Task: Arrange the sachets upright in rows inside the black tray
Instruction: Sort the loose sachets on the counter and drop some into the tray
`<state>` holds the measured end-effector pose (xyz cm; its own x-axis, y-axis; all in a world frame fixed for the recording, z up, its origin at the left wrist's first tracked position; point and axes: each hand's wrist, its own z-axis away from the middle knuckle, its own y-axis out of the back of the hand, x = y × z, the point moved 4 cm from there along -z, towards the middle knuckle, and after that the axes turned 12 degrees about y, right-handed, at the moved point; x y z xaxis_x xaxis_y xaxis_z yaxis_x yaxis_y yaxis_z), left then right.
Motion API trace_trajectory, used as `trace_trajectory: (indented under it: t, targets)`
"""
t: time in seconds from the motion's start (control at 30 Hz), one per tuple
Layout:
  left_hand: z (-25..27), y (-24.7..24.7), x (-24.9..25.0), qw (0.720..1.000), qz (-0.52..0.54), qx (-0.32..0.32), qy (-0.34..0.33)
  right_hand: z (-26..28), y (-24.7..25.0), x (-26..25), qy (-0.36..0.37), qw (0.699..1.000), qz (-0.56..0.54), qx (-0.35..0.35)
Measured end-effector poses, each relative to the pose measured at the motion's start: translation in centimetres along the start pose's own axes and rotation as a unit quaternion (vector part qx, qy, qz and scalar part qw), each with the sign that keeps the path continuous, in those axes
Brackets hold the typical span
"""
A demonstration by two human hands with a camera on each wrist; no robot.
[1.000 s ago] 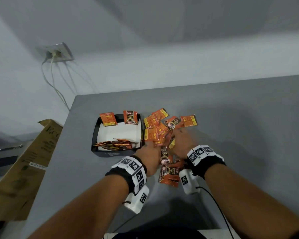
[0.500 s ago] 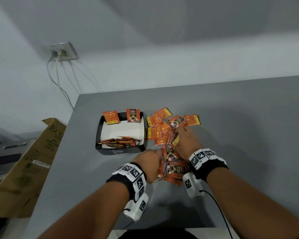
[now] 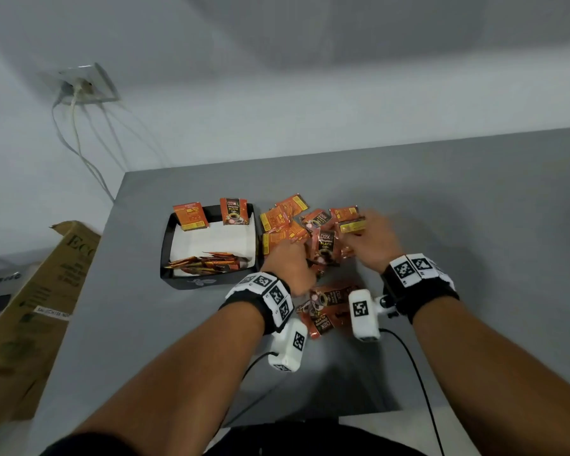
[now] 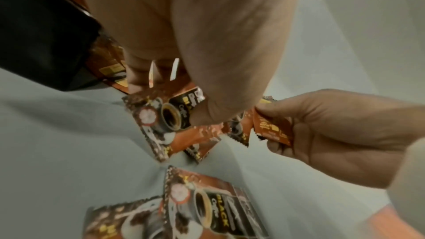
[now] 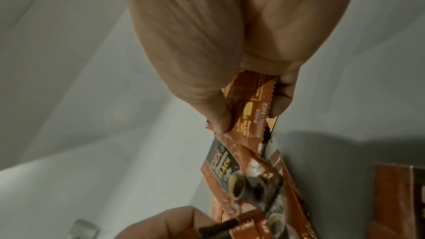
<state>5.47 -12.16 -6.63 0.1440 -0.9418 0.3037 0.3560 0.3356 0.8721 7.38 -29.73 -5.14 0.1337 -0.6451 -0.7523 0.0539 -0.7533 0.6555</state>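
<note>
The black tray [image 3: 178, 245] stands on the grey tabletop [image 3: 441, 199] near its left edge, a little back from the front. It is lined with white paper [image 3: 211, 241]. Two sachets [image 3: 233, 212] stand upright against the far wall of the tray, and a row of sachets [image 3: 204, 262] leans low along its near wall.

Just beside the right wall of the tray lies a loose pile of orange sachets [image 3: 287, 222], some with the printed face up and some with the yellow back up. A few more sachets [image 3: 326, 307] lie closer to the front edge, between the two wrists.

The left hand [image 3: 288, 264] is over the near side of the pile, with its fingers curled down around a sachet [image 4: 165, 114] that shows a coffee cup; in the left wrist view the thumb presses on its top. The right hand [image 3: 372, 248] is over the right side of the pile and pinches a sachet [image 5: 250, 104] between thumb and fingers, as the right wrist view shows plainly.

A cardboard box [image 3: 37, 291] stands off the left edge of the tabletop, and a wall socket [image 3: 83, 83] with cables is on the wall behind.
</note>
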Motion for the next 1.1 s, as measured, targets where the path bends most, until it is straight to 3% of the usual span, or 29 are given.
trace_trajectory:
  t: [0.13,0.3,0.4,0.57,0.6,0.67,0.73,0.8,0.93,1.1]
  targets:
    - [-0.5,-0.1,1.1,0.998,0.046,-0.015,-0.033,1.3,-0.3,-0.6,-0.006,0.998,-0.007,-0.055]
    - [-0.3,0.5,1.8,0.99,0.137,-0.036,-0.009,1.6,-1.7,-0.5,-0.018,0.997,0.026,-0.073]
    - [-0.1,0.2,1.8,0.992,0.119,-0.053,0.002,1.5,-2.7,-0.5,-0.009,0.995,0.009,-0.096]
    - [-0.2,0.1,0.7,0.99,0.135,-0.016,0.03,1.0,-0.6,0.2,-0.043,0.999,-0.016,-0.009]
    - [-0.2,0.2,0.4,0.988,0.148,-0.01,0.035,1.1,-0.1,0.1,-0.049,0.998,-0.044,-0.021]
    - [-0.1,0.8,0.2,0.987,0.156,0.018,0.032,1.6,-0.2,-0.6,-0.053,0.99,-0.076,-0.11]
    - [0.2,1.8,0.3,0.986,0.145,0.073,0.022,2.4,-1.4,-1.1,-0.041,0.974,0.002,-0.221]
    - [0.6,2.7,0.6,0.988,0.119,0.099,-0.003,3.0,-3.0,-1.2,-0.037,0.959,0.085,-0.268]
    - [1.6,1.6,0.0,0.993,0.104,-0.004,-0.06,3.3,-6.2,-0.8,-0.008,0.934,0.169,-0.315]
    - [2.9,-1.2,-1.9,0.988,0.089,-0.127,-0.017,3.0,-7.5,-0.4,0.015,0.936,0.195,-0.294]
